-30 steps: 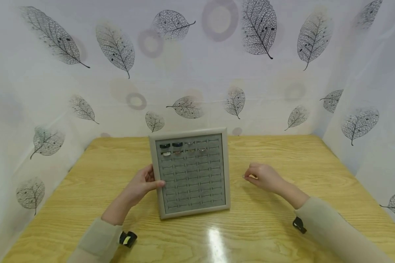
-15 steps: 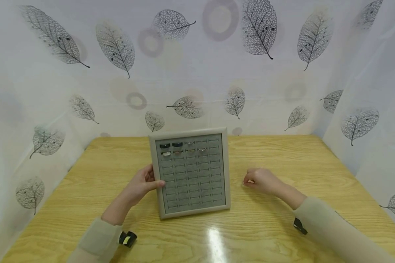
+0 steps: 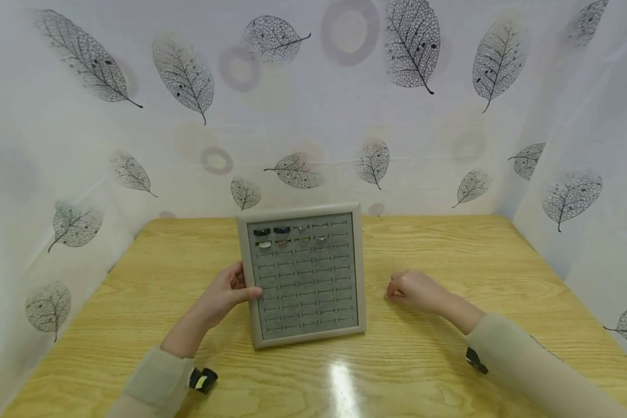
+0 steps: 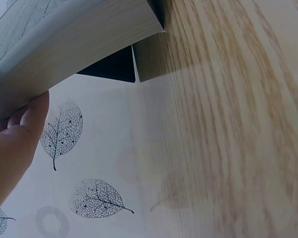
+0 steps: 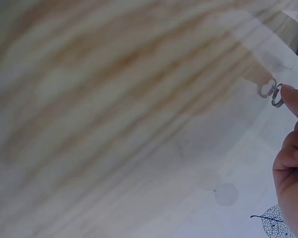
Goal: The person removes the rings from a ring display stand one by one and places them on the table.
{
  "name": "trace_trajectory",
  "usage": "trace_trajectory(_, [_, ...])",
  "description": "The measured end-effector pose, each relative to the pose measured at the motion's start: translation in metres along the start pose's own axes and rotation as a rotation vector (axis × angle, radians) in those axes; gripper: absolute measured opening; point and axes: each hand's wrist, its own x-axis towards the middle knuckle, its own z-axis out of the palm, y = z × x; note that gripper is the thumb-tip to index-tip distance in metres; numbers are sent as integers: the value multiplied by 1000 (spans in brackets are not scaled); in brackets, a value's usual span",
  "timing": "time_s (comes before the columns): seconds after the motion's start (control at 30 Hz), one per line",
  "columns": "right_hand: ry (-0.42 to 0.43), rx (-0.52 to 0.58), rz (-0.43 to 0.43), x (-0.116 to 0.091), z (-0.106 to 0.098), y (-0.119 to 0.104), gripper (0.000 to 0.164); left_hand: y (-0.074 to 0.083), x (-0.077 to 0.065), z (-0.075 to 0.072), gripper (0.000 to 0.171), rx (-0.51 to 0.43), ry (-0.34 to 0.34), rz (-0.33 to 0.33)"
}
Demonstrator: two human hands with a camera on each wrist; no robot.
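A grey ring display board [image 3: 305, 290] with a pale frame stands tilted back on the table, rows of slots across its face. My left hand [image 3: 223, 295] grips its left edge, thumb on the front and fingers behind; the left wrist view shows this hand [image 4: 20, 136] against the frame's side [image 4: 64, 54]. To the right of the board, my right hand [image 3: 417, 290] is low over the tabletop. In the right wrist view its thumb and fingers pinch a small silver ring [image 5: 276, 103], right at the table surface, where its reflection shows.
Dark rings [image 3: 262, 232] and several slimmer ones, such as a silver ring [image 3: 321, 237], sit in the board's top two rows. A dark support [image 4: 114, 67] shows behind the board. The glossy wooden table [image 3: 439, 371] ends at a leaf-patterned curtain [image 3: 313, 116].
My right hand has come down to the tabletop with the ring, its fingers a little nearer to me. The left hand and the board have stayed in place.
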Motion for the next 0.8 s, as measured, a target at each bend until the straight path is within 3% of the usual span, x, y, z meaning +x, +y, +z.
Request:
trace_trajectory(0.43, [-72, 26, 31, -1, -2, -1, 3, -3, 1, -2, 61, -6, -18, 15])
trace_trajectory(0.8, [-49, 54, 73, -2, -5, 0, 4, -2, 1, -1, 61, -17, -17, 13])
